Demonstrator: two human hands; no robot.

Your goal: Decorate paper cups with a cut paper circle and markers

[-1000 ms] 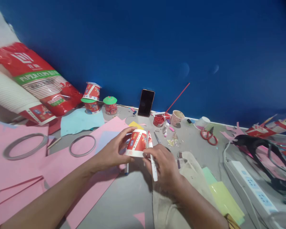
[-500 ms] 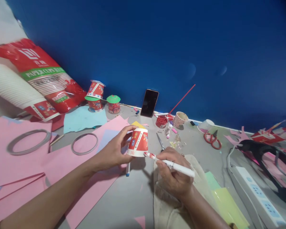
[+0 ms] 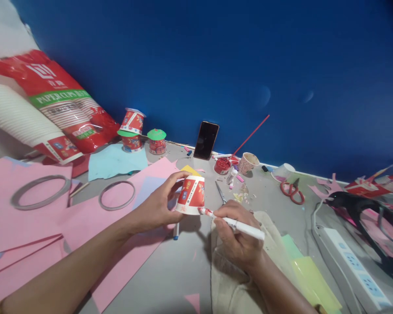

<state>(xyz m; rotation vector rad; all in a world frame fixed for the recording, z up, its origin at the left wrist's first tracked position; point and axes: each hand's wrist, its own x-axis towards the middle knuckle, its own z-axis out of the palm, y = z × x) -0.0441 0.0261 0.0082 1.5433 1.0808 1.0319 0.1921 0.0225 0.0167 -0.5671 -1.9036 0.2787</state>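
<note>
My left hand (image 3: 157,205) grips an upside-down red and white paper cup (image 3: 192,195) just above the grey table (image 3: 170,270), thumb on top and fingers round its left side. In my right hand (image 3: 237,233) lies a white marker (image 3: 236,223), pinched like a pen, its red tip touching the cup's lower rim on the right. A blue-capped pen (image 3: 176,230) rests on the table under the cup.
Pink paper sheets (image 3: 26,226) with two grey rings (image 3: 117,195) cover the left. A sleeve of paper cups (image 3: 36,113) lies far left. A phone (image 3: 206,140) leans on the blue wall. Red scissors (image 3: 291,190), a power strip (image 3: 350,261) and a cloth bag (image 3: 229,288) lie to the right.
My right hand let go of the cup's right side, swung the marker from upright to nearly level, and brought its tip to the cup's rim. The cup tilted slightly.
</note>
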